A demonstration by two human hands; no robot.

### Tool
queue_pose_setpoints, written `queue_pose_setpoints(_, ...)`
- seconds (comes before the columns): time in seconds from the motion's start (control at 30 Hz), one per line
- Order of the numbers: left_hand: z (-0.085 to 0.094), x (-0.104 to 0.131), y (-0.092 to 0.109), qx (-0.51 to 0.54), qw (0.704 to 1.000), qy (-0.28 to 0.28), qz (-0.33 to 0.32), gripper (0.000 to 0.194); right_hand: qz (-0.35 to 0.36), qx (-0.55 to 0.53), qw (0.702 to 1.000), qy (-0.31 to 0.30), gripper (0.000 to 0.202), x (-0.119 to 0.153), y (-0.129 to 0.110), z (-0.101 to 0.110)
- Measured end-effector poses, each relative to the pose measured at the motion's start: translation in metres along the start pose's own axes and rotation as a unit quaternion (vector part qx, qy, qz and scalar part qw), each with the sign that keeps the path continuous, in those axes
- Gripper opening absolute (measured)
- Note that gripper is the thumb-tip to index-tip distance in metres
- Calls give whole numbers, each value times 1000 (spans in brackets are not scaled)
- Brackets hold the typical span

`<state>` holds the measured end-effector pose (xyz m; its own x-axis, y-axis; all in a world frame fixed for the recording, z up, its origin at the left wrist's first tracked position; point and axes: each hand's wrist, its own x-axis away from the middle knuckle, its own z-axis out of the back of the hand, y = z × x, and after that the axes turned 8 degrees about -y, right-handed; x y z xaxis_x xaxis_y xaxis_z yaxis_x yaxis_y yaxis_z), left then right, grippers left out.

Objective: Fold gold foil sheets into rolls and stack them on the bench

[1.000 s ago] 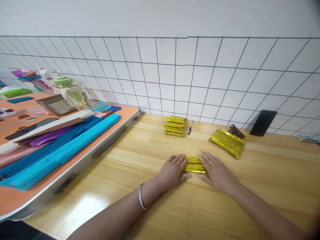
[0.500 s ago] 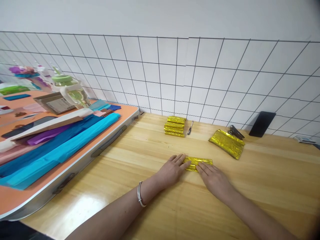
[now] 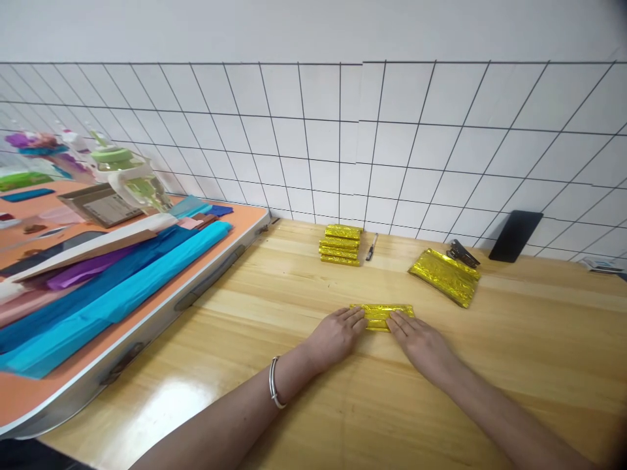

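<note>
A strip of shiny gold foil paper (image 3: 379, 313) with lengthwise creases lies flat on the wooden table (image 3: 274, 287). My left hand (image 3: 340, 333) rests on its left end, fingers stretched flat. On its right part lies my right hand (image 3: 416, 339), fingers also extended and pressing down. Beyond the hands, several folded gold foil pieces (image 3: 339, 246) sit together near the wall. Farther right is a flat gold foil sheet or stack (image 3: 445, 277), with a black clip (image 3: 463, 254) at its upper edge.
A small pen or cutter (image 3: 372, 247) lies beside the folded pieces. A black phone (image 3: 516, 236) leans against the tiled wall. At left, a raised orange table (image 3: 245, 215) carries blue paper rolls (image 3: 147, 274), a cardboard box (image 3: 100, 203) and a green-lidded bottle (image 3: 130, 176).
My left fingers have drawn back a little to the left, baring more of the foil strip's middle. My right hand stays on the strip. The camera view has shifted slightly.
</note>
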<state>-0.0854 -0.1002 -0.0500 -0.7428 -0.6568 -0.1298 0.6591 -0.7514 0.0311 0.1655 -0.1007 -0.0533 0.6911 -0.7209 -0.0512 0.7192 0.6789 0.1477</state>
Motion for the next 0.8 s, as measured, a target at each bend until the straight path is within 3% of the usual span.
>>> queue_pose_setpoints(0.2,2,-3,7,0,1000,10,-5,24,-4,41,999,-15,42,-2,20,3)
queue_pose_setpoints(0.3,3,-5,17,-11,1000,7,6,22,-8,25,1000,4,40,-6,6,8)
queue_pose_setpoints(0.43,4,-8,32,-16,1000,1,20,18,42,17,999,4,44,-9,-24,14)
queue_pose_setpoints(0.53,9,-7,35,16,1000,0,24,17,38,2,999,7,44,-7,-30,12)
queue_pose_setpoints(0.67,18,-3,22,114,993,1,-27,21,45,-24,998,41,45,4,-9,1)
queue_pose_setpoints(0.8,16,-2,9,171,981,7,-87,27,97,-70,988,94,42,12,17,-9)
